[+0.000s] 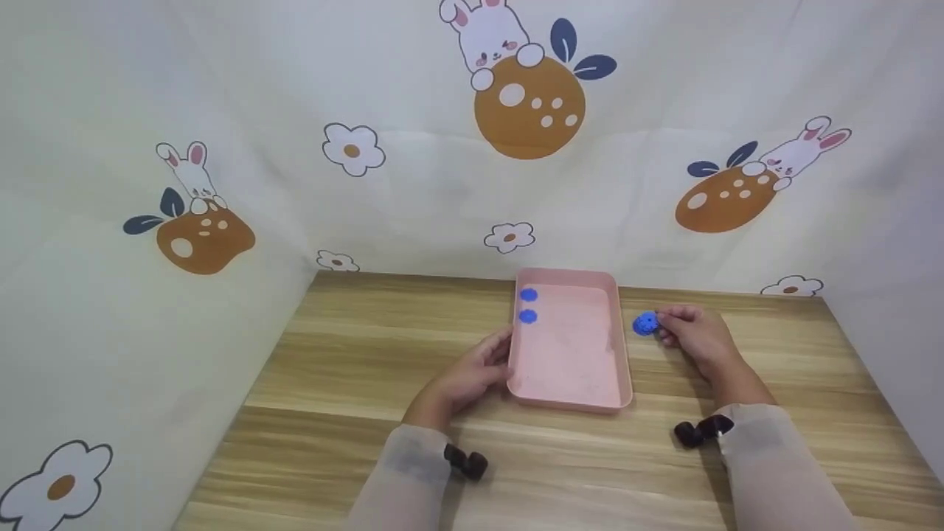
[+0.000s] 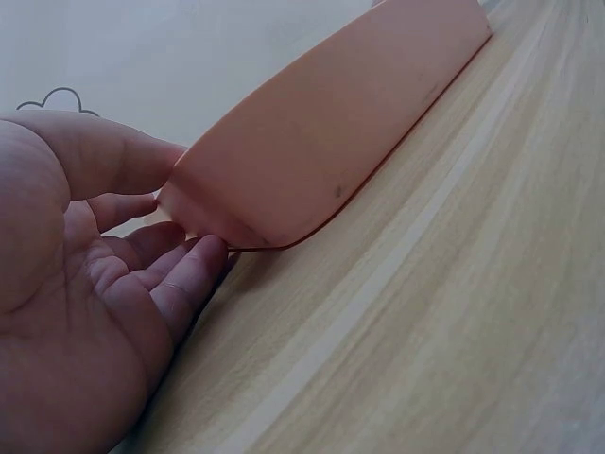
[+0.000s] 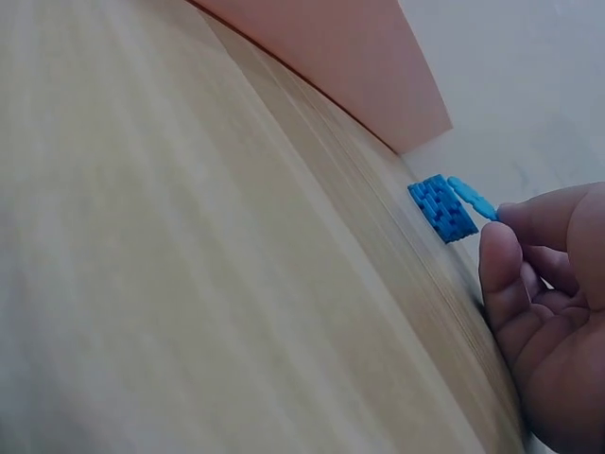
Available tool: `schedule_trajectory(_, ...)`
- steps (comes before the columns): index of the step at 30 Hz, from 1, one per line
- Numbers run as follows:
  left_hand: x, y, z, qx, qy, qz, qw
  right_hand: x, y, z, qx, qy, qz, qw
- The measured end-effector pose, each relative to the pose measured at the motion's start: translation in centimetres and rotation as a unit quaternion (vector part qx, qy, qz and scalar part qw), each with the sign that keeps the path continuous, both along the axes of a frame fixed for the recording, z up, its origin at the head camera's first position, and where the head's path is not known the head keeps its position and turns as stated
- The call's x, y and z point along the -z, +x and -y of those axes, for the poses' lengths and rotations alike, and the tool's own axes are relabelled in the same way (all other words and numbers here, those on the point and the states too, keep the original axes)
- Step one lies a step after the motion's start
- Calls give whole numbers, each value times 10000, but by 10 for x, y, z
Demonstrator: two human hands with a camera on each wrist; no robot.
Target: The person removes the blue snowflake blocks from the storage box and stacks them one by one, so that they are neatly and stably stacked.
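Note:
In the head view my left hand (image 1: 472, 372) is at the near left side of a pink rectangular tray (image 1: 623, 354). Its thumb and fingers touch the outside of the wall around the corner, also seen in the left wrist view. To the right of the tray, my right hand (image 1: 700, 335) pinches a thin blue scalloped disc (image 3: 473, 198) between thumb and fingertip. That disc is tilted beside the top of a short blue stack (image 3: 441, 208) of similar pieces standing on the table. Two blue flower-shaped discs, a far one (image 1: 529, 294) and a nearer one (image 1: 528, 316), lie along the tray's left side.
A wood-grain table (image 1: 354, 346) lies under everything. Pale fabric (image 1: 413, 199) printed with rabbits, oranges and flowers rises at the back and sides, close behind the tray. Small black devices, one on the left cuff (image 1: 466, 462) and one on the right cuff (image 1: 700, 431), stick out inward.

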State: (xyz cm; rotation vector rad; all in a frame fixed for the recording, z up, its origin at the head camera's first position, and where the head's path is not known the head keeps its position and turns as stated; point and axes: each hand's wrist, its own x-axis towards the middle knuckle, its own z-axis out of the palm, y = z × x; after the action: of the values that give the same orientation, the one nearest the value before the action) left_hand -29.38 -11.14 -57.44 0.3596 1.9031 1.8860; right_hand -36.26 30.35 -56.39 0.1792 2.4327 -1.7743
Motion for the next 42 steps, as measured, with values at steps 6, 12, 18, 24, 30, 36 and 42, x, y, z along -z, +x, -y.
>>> schedule_trajectory(6, 0, 0, 0, 16, 71, -31, 10000, 1, 0, 1, 27, 15, -2, 10000)
schedule_trajectory(12, 0, 0, 0, 52, 134, -110, 9998, 0, 1, 2, 57, 207, 47, 9998)
schedule_trajectory(18, 0, 1, 0, 87, 148, -178, 9997, 0, 0, 3, 85, 308, 80, 9995)
schedule_trajectory(24, 0, 0, 0, 90, 190, -161, 9996, 0, 0, 4, 121, 334, 133, 9993)
schedule_trajectory(30, 0, 0, 0, 74, 169, -137, 9997, 1, 0, 3, 153, 334, 164, 9992)
schedule_trajectory(36, 0, 0, 0, 82, 136, -83, 9998, -1, 0, 2, 131, 248, 137, 9995)
schedule_trajectory(42, 1, 0, 0, 70, 87, -52, 9999, -12, 2, 10, 184, -107, 83, 9997)
